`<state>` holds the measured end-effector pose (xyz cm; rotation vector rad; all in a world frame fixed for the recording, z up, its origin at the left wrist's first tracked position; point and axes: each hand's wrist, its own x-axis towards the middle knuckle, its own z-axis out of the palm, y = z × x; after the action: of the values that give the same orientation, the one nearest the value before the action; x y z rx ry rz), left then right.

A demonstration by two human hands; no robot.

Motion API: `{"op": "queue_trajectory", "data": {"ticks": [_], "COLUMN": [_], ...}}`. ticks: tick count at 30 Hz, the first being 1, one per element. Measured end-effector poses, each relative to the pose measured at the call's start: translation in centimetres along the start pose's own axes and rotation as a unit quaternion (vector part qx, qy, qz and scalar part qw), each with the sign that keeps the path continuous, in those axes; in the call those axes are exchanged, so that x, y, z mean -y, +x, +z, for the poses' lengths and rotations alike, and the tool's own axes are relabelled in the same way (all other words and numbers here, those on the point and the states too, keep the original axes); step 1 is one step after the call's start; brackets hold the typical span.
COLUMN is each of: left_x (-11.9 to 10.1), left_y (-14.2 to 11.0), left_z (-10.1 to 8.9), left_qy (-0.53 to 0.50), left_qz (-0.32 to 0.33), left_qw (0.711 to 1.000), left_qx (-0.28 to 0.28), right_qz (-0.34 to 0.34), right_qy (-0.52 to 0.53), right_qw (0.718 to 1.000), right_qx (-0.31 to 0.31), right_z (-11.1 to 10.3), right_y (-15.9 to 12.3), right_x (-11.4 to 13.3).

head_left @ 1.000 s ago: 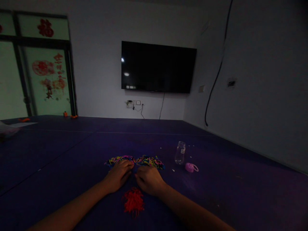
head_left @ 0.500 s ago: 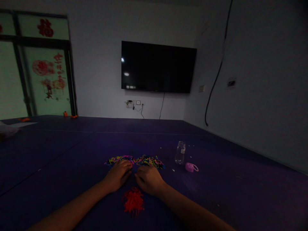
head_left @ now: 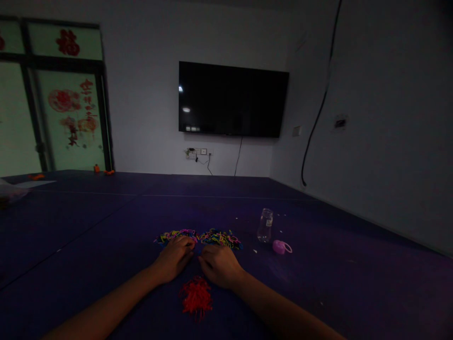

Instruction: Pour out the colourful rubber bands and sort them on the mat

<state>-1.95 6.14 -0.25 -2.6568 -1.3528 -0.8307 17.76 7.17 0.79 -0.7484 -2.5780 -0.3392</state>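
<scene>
Two mixed-colour heaps of thin bands or strings lie side by side, a left heap (head_left: pixel 177 234) and a right heap (head_left: pixel 221 237). My left hand (head_left: pixel 176 255) rests at the near edge of the left heap, fingers curled in. Facing it across a small gap, my right hand (head_left: pixel 220 264) lies by the right heap, also with bent fingers. What either hand holds, if anything, is hidden in the dim light. Closer to me, between my forearms, sits a pile of red strands (head_left: pixel 196 297).
A clear bottle (head_left: pixel 265 226) stands uncapped to the right, beside a pink lid with a loop (head_left: pixel 279 246). Small white scraps dot the purple surface (head_left: pixel 106 226). A plastic bag (head_left: pixel 10 191) is at far left; a television (head_left: pixel 233 99) hangs on the wall.
Both hands keep almost the same place and pose. The heaps, bottle and lid have not moved; the view has shifted very slightly.
</scene>
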Motion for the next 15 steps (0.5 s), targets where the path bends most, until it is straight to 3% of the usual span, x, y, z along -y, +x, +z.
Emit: {"op": "queue_trajectory", "data": {"ticks": [15], "left_x": [-0.31], "left_y": [0.29], "left_z": [-0.37], "left_qy": [-0.007], "left_qz": [-0.017], "left_qw": [1.0], "left_qx": [0.002], "right_qz": [-0.003], "right_qy": [-0.001], "right_qw": [1.0], "right_qx": [-0.014], "right_z": [0.69], "right_y": [-0.03], "right_x": [-0.18]}}
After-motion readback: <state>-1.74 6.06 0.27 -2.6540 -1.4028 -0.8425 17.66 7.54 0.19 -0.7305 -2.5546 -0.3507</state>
